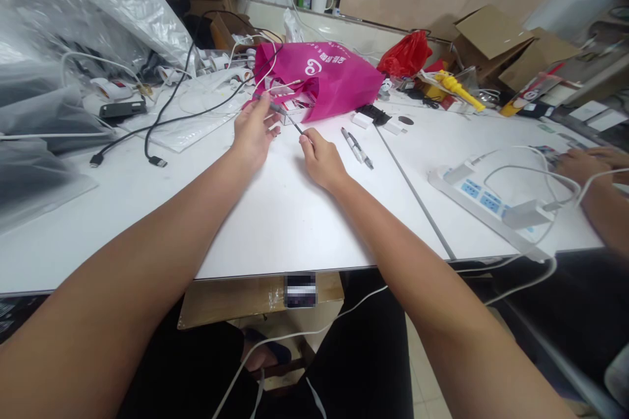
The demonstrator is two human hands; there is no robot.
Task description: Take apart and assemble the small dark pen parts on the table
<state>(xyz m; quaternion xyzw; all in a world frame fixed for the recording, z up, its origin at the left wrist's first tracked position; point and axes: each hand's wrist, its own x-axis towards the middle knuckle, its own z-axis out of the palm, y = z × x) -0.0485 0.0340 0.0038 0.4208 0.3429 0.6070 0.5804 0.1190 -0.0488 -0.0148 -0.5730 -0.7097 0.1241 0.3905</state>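
Note:
Both hands are over the white table [275, 222], just in front of a pink bag [344, 78]. My left hand [255, 127] is closed on the grey barrel end of a slim pen [293, 123], its lower fingers slightly curled apart. A thin dark length of the pen runs from there to my right hand [320, 156], which pinches the other end between thumb and fingers. The pen slants down to the right; its tips are hidden by my fingers. Two pens [357, 147] lie side by side to the right of my right hand.
Black cables [170, 119] and plastic-wrapped items [29, 137] lie to the left. On the right sit a white power strip [484, 200] with plugged chargers, a yellow tool [459, 90] and open cardboard boxes [496, 39]. Another person's hands [584, 163] are at the far right.

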